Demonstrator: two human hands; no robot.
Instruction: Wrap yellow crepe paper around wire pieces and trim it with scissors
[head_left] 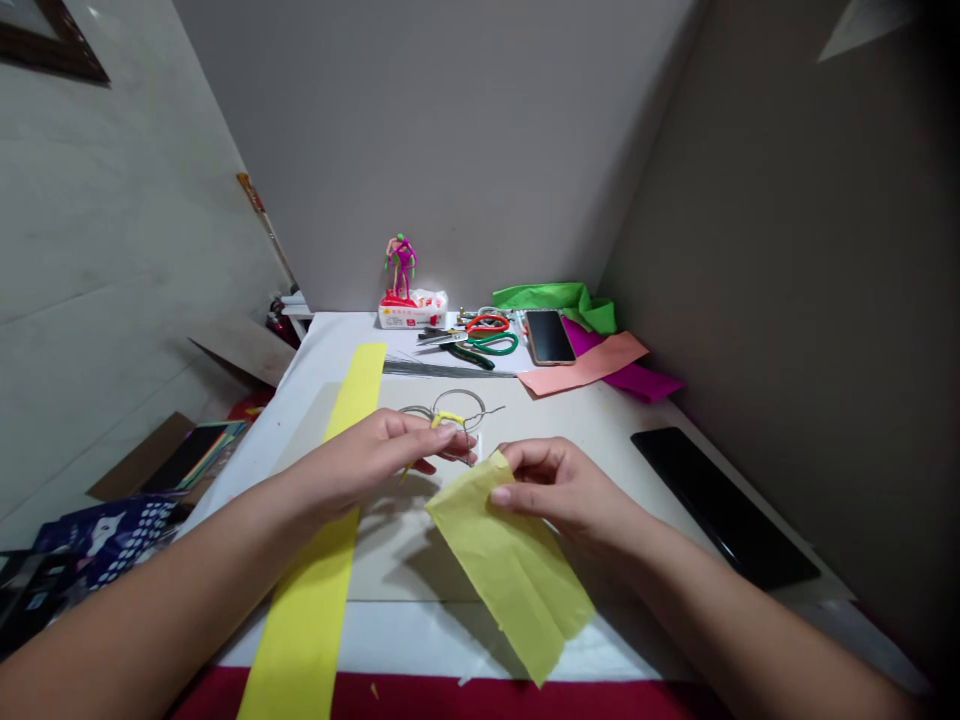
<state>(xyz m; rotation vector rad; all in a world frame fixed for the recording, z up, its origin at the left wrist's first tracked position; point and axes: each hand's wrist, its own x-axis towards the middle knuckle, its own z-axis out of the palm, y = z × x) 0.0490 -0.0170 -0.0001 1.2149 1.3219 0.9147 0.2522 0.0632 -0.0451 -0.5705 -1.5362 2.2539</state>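
My left hand [394, 450] pinches a bent wire frame [466, 440], part of which is wrapped in yellow paper [448, 418]. Thin twisted wire ends stick out past the fingertips. Between the thumb and fingers of my right hand [551, 485] hangs a creased piece of yellow crepe paper [517, 570], its upper corner close to the wire. A long yellow paper strip [307, 610] runs lengthwise under my left forearm. Behind my hands, wire rings [459, 405] lie on the grey board [600, 420].
Green-handled scissors [491, 344], pliers, a bundle of straight wires [442, 369] and a phone [550, 337] lie at the back. Salmon paper [585, 365] and purple paper [649, 382] are at the back right. A black tray-like object [720, 505] sits right. A small wrapped figure [401, 265] stands on a box.
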